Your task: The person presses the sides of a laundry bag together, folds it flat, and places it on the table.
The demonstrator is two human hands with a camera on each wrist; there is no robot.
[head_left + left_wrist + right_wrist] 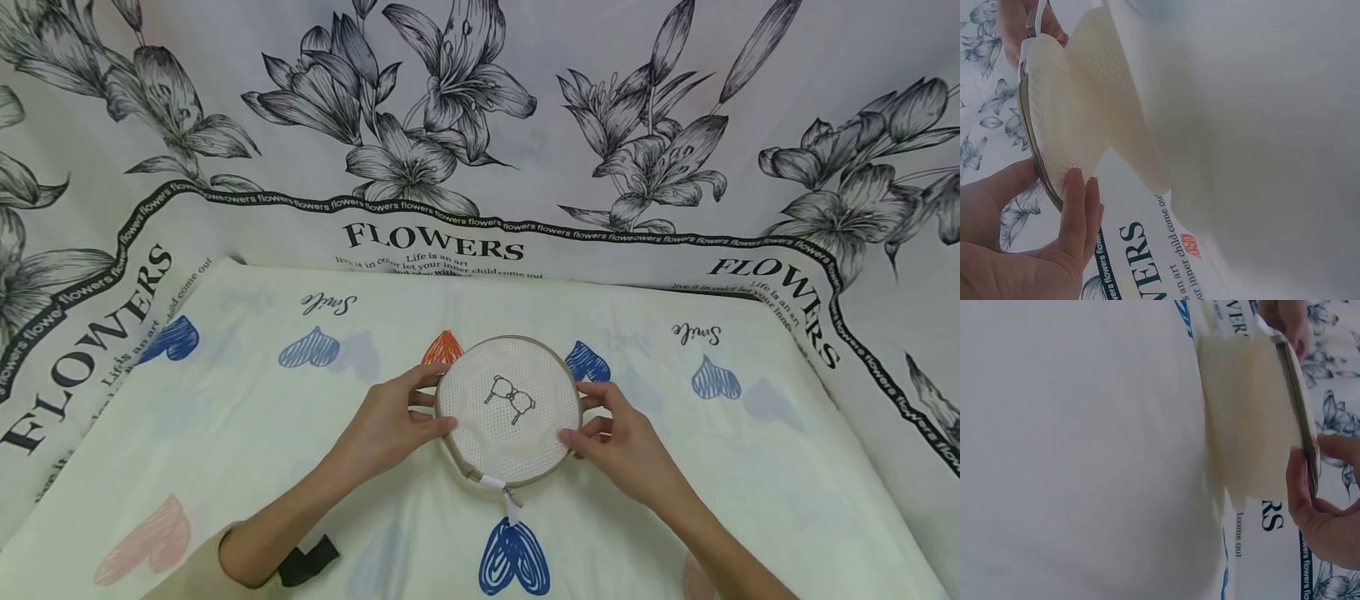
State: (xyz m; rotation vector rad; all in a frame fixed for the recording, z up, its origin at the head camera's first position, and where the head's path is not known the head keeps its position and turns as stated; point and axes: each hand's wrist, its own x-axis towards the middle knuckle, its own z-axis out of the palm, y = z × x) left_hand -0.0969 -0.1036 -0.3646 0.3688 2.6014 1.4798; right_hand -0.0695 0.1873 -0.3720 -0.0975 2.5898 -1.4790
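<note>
A round white mesh laundry bag (483, 442), edged by a tan zipper, is held up with its flat face toward the head camera. A dark outline drawing like two small animals marks its middle. My left hand (386, 425) pinches the left edge, thumb on the face and fingers behind. On the opposite edge my right hand (626, 442) pinches in the same way. The zipper pull (513, 502) with a white tab hangs at the near edge. Both wrist views show the soft mesh body (1069, 112) bulging behind the rim.
A white cloth (622, 533) printed with hearts and "Smile" covers the table. By the left forearm lies a small black piece (309, 562). Behind the table hangs a flower-printed curtain (540, 183).
</note>
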